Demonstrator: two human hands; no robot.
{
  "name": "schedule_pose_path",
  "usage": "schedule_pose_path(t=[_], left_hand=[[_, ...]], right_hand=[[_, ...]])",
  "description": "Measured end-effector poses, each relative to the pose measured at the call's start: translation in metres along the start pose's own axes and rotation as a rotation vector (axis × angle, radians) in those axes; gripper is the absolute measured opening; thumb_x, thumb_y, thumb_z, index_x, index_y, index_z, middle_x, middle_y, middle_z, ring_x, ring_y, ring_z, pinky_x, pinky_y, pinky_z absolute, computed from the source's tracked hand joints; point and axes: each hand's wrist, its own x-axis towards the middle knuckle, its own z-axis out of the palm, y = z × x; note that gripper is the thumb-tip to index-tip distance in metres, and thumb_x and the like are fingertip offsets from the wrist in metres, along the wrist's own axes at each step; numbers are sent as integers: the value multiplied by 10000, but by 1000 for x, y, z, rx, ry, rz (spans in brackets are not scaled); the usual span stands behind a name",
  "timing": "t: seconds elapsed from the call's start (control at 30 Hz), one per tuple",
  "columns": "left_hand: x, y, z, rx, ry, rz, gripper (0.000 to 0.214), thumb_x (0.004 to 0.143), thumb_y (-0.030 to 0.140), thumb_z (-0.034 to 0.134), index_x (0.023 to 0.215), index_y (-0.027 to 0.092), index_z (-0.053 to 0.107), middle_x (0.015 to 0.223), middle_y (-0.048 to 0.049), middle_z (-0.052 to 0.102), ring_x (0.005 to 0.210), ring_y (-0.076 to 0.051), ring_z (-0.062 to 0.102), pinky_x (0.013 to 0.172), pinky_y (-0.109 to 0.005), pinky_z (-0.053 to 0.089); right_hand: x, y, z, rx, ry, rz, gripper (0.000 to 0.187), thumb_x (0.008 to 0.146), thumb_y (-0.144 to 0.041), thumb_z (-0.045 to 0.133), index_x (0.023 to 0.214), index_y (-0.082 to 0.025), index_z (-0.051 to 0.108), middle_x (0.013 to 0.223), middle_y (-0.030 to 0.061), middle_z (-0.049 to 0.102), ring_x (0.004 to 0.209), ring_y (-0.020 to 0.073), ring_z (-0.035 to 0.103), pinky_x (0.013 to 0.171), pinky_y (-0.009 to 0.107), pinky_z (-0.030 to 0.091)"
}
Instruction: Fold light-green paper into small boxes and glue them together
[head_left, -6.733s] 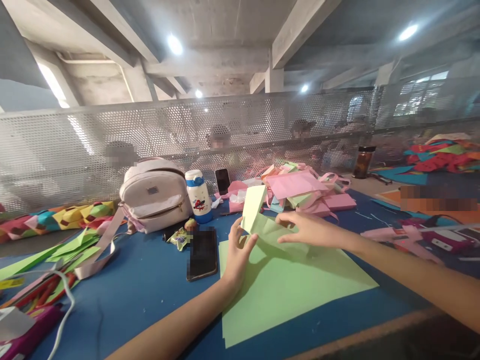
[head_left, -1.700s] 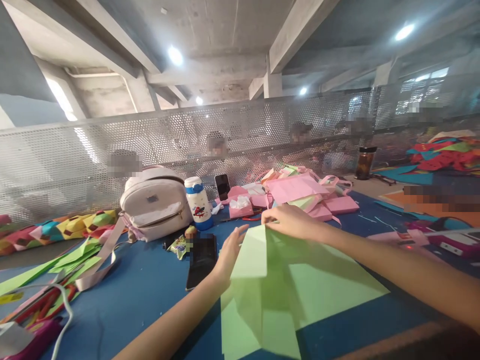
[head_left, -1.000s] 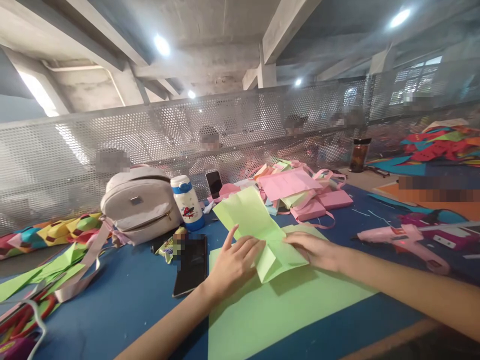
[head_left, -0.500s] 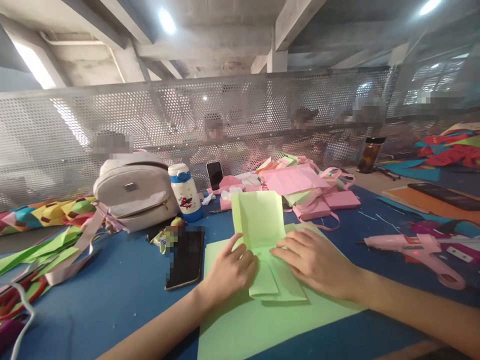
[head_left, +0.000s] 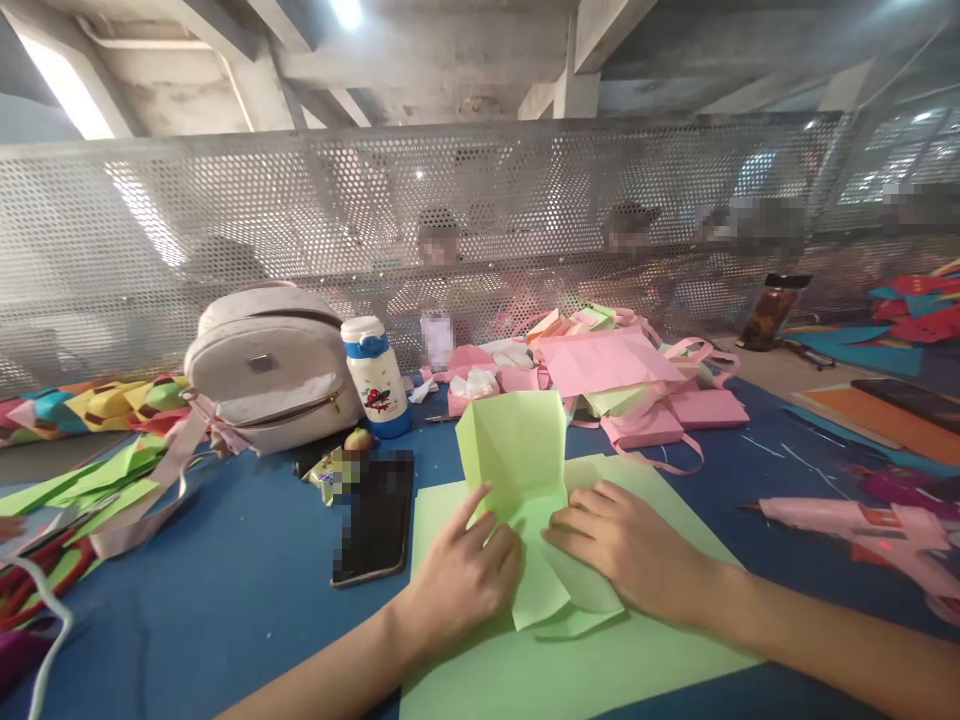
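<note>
On the blue table [head_left: 225, 600], two hands are pinning down a folded green piece [head_left: 517, 460].
The left hand [head_left: 465, 578] is curling its fingers onto the fold and the right hand [head_left: 630, 545] is lying nearly flat across it, probably keeping the creases from springing open. The piece is sitting under both hands, its upper flap standing up, on a large green sheet [head_left: 660, 665].

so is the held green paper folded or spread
Folded: green paper has a flap standing up; left hand grips, right hand presses its layers.
</note>
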Motion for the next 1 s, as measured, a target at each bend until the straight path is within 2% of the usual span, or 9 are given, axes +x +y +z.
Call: schedule_pose_path(t=[0.23,0.47,0.63,0.8,0.9,1.0], left_hand=[[1,8,2,-60,-17,43,268,913,23,443,783,140,646,654,0,586,593,-136,526,1134,-464,409],[1,17,8,-58,-10,-12,231,896,40,447,863,107,666,718,-48,634,657,-168,589,1024,-454,496],[1,21,12,-45,-11,-17,261,900,51,415,894,92,672,721,-63,647,645,-172,591,975,-430,499],[-8,29,18,57,-18,18,239,915,58,448,995,64,673,894,-130,741,800,-215,684,811,-362,531],[-10,31,19,38,11,21,244,947,87,448,984,69,688,922,-122,770,832,-218,721,718,-317,543],[-8,30,19,17,57,8,276,970,86,422,953,75,697,904,-101,786,809,-206,742,691,-300,558]], right_hand=[[3,-1,8,163,165,6,233,967,-117,449,1072,-170,650,894,45,694,777,200,500,698,334,329],[6,-1,14,160,187,4,284,1010,-104,376,1072,-164,646,918,51,671,798,202,505,709,341,334],[4,0,20,116,189,-5,274,1030,-138,377,1020,-167,649,867,44,666,753,192,494,684,340,323],[6,-1,17,153,218,3,349,1045,-133,307,1011,-151,654,837,39,681,722,176,499,668,332,339],[6,-2,14,149,230,11,384,1044,-113,285,998,-149,665,842,39,697,722,173,508,671,327,354],[6,-3,13,159,233,15,400,1043,-105,277,972,-155,667,850,37,710,722,172,518,682,323,361]])
